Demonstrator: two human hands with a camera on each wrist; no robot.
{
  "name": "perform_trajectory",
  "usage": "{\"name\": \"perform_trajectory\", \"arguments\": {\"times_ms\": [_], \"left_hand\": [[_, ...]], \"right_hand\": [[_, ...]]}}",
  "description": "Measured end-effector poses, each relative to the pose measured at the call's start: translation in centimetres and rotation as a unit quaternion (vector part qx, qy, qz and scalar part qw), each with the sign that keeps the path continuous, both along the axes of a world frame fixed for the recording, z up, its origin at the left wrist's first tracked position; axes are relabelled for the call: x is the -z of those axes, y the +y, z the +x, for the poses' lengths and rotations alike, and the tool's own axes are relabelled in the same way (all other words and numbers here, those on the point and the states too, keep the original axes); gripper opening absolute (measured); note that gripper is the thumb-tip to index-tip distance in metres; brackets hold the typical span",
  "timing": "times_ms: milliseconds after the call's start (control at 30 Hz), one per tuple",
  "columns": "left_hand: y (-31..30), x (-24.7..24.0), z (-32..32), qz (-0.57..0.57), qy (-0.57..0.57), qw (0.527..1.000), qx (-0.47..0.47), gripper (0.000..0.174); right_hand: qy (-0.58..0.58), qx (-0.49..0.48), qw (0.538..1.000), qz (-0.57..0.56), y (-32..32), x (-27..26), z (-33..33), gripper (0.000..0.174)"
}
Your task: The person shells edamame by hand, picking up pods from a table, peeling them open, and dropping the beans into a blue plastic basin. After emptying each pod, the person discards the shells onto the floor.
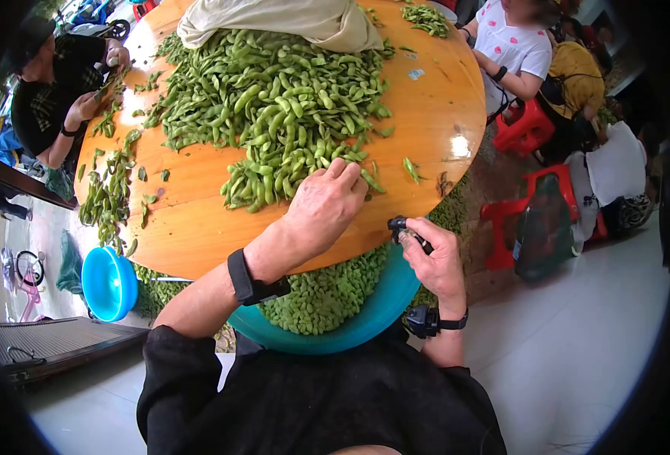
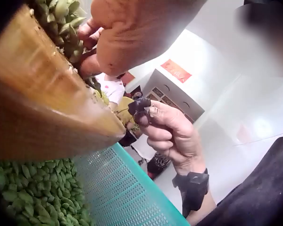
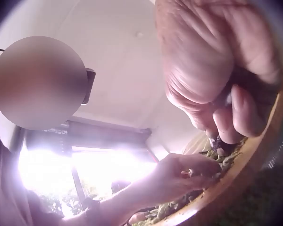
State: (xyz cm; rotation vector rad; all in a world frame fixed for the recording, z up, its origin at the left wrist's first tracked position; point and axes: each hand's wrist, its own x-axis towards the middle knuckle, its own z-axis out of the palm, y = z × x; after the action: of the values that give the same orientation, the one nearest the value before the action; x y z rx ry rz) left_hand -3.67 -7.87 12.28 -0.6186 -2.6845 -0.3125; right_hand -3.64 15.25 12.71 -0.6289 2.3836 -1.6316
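Note:
On the orange tabletop (image 1: 175,243) lies a large heap of green pods (image 1: 274,114). The left hand (image 1: 326,206) is at the heap's near edge, its fingertips among the pods; in the left wrist view this hand (image 2: 127,37) has bent fingers beside pods (image 2: 61,23). Whether it pinches a pod is hidden. The right hand (image 1: 435,258), off the table's near right edge, grips a small black object (image 1: 400,224) between thumb and curled fingers, seen too in the left wrist view (image 2: 139,105). Below the edge a teal basket (image 1: 365,334) holds shelled green beans (image 1: 316,299).
A cloth sack (image 1: 282,21) covers the heap's far side. A blue basin (image 1: 109,284) stands on the floor at the left. People sit at the left (image 1: 54,98) and right (image 1: 513,49) of the table, with red stools (image 1: 523,133) at the right. Loose pods (image 1: 107,193) lie near the left rim.

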Motion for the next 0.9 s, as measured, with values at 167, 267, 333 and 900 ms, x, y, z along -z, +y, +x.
{"name": "perform_trajectory", "arguments": {"times_ms": [167, 267, 333, 900], "left_hand": [[-0.6, 0.1, 0.0, 0.024, 0.017, 0.999, 0.036, 0.023], [-0.4, -0.5, 0.3, 0.108, 0.023, 0.993, 0.031, 0.021], [-0.5, -1.2, 0.4, 0.225, 0.042, 0.973, 0.009, 0.018], [-1.9, -0.4, 6.0, 0.662, -0.201, 0.718, -0.082, 0.014]], "right_hand": [[-0.015, 0.016, 1.000, -0.008, -2.0, -0.1, -0.5, 0.018], [-0.048, 0.046, 0.997, -0.035, -2.9, -0.2, -1.0, 0.020], [-0.073, 0.066, 0.994, -0.053, -3.6, -0.5, -1.1, 0.021], [-0.331, -0.096, 0.901, -0.263, -8.7, -1.2, -0.6, 0.030]]}}
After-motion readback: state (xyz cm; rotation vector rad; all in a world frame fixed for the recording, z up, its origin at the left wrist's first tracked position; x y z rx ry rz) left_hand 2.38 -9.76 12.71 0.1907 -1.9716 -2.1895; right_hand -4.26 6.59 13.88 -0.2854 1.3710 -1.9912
